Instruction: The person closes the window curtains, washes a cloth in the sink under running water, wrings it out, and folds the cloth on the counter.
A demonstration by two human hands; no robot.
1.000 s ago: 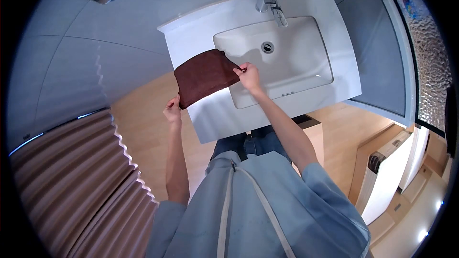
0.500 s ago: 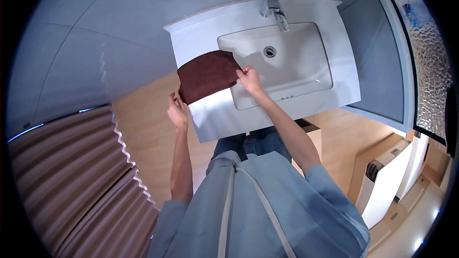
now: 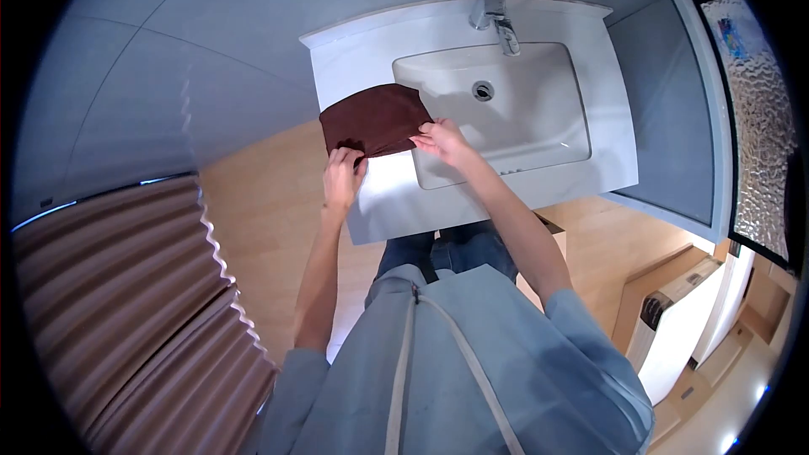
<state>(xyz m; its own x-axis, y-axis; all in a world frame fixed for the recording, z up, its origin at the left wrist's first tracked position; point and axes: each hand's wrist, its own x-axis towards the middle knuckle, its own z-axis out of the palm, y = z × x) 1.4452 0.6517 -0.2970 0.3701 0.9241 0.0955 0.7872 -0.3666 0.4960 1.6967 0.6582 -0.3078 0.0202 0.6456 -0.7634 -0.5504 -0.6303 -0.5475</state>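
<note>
A dark maroon cloth [image 3: 371, 118] lies spread over the left part of the white countertop, its right side reaching past the basin's rim. My left hand [image 3: 343, 179] is closed on the cloth's near edge, left of the middle, where the fabric bunches under the fingers. At the near right corner, my right hand [image 3: 444, 141] pinches the cloth between thumb and fingers, above the left side of the white basin [image 3: 522, 135].
A chrome faucet [image 3: 495, 18] stands behind the basin, above the drain [image 3: 482, 91]. A pleated brown curtain [image 3: 126, 312] hangs at left. Grey tiled wall [image 3: 219, 42] rises behind the counter. On the right are a textured glass panel [image 3: 748, 118] and a white-faced box [image 3: 678, 324].
My left hand has moved right and up from the cloth's left corner onto its near edge, gathering fabric there. The cloth now looks narrower. My right hand stays at the right corner.
</note>
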